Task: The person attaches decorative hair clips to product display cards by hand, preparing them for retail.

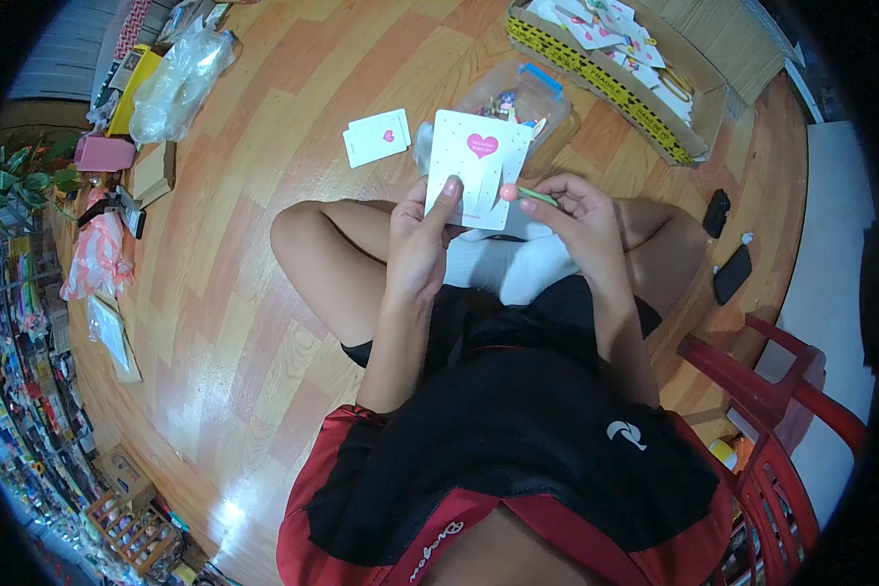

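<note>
A white card (479,161) with a pink heart and small dots is upright in my left hand (425,234), whose thumb presses on its front near the lower left. At the card's lower right edge, my right hand (581,215) pinches a green hair tie (537,196) with a round pink bead (509,192). Behind the card, a clear plastic tub (555,103) with a blue clip holds small colourful items. Two or more white cards (376,140) lie overlapping on the floor to the left of the tub.
A cardboard box (596,88) with yellow-black tape holds many cards at the upper right. Two black objects, one a phone (732,274), lie right of my knee. A red plastic chair (767,391) stands lower right. Plastic bags (181,86) and shelves of goods (29,381) line the left.
</note>
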`<state>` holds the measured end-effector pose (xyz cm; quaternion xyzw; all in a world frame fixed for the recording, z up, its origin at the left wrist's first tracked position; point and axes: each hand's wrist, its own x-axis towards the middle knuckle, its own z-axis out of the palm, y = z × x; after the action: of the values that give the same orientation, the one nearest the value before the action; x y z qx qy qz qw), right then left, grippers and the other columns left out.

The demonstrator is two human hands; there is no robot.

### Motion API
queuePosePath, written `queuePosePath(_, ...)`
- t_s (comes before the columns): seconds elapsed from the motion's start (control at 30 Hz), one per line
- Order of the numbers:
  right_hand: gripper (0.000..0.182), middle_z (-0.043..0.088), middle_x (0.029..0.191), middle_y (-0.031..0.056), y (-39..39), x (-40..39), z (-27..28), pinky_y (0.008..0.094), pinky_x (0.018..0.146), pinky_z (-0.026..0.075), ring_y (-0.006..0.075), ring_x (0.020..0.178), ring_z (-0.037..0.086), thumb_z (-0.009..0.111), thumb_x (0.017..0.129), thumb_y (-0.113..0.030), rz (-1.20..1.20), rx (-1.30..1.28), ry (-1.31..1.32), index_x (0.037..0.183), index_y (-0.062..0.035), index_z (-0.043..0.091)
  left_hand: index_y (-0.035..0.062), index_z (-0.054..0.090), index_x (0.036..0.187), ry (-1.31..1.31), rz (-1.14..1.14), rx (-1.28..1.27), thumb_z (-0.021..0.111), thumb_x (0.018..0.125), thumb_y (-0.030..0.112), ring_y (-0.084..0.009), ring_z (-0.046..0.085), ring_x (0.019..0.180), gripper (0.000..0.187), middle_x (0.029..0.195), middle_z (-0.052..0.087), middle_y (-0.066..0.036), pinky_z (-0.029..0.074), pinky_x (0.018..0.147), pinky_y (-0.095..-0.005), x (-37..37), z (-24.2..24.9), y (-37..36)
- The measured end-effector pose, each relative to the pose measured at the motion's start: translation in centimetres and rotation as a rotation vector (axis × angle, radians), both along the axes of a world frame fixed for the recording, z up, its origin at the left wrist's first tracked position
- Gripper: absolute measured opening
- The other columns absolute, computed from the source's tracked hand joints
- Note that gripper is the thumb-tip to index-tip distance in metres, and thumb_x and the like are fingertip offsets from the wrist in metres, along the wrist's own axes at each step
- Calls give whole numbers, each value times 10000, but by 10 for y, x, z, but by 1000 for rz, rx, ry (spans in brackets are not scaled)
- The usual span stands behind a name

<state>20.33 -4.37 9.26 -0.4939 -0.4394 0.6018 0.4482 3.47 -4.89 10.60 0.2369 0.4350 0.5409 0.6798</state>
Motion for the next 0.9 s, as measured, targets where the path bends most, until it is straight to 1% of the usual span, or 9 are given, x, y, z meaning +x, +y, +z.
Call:
queuePosePath(0.17,192,573,773,39,1,-2,1,162,577,391,48,667,512,633,700,-75,3,16,9,842,5,531,6,501,974,7,-30,2,497,817,213,-128,565,724,260,847,577,-77,465,639,-266,-3,-1,0)
queuePosePath(0.23,192,574,779,41,1,-3,1,163,580,394,50,675,517,630,703,-73,-8,20,32,845,7,529,8,469,1026,-14,-77,11,491,816,210,-142,558,786,292,905,567,-82,459,681,-290,-4,1,0)
queuePosePath(0.37,188,574,778,40,2,-3,-1,167,583,398,56,685,525,619,713,-70,-16,49,47,852,11,522,4,468,1021,0,-109,20,482,820,215,-145,558,792,292,904,568,-81,465,688,-294,-6,-1,0)
queuePosePath(0.47,183,574,778,39,3,-1,-2,170,582,397,56,683,525,615,717,-71,-16,41,34,851,12,522,1,489,1005,-28,-101,34,486,820,207,-145,571,784,276,895,572,-86,483,680,-291,-6,-4,0)
queuePosePath(0.57,179,575,775,38,3,0,-3,169,580,395,54,681,524,614,720,-76,-32,36,19,849,11,526,-2,490,1005,-98,-90,38,466,831,224,-154,569,803,287,917,566,-88,478,706,-302,-4,-3,-1)
queuePosePath(0.73,163,576,769,34,1,0,0,168,588,396,51,690,522,609,727,-83,-15,16,-13,841,10,539,-9,490,1010,-161,-61,47,406,845,329,-171,563,836,385,950,559,-104,465,747,-314,-1,-7,-1)
queuePosePath(0.77,134,558,742,21,1,-2,2,159,573,385,41,666,505,600,731,-64,-20,26,5,824,6,532,-9,490,1010,-161,-61,47,406,845,329,-171,563,836,385,950,559,-104,465,747,-314,-1,-7,-1)
queuePosePath(0.8,108,541,715,7,2,-3,3,150,558,373,32,642,489,592,736,-45,-24,36,23,807,1,525,-10,496,1004,-139,-64,34,400,843,346,-172,562,843,402,949,560,-106,463,751,-318,-1,-8,-1)
queuePosePath(0.9,103,543,717,6,3,-2,2,147,551,371,30,645,489,592,735,-42,-12,28,18,801,-1,525,-10,510,989,-98,-79,23,395,841,366,-175,560,851,420,941,563,-108,460,753,-323,-5,-9,0)
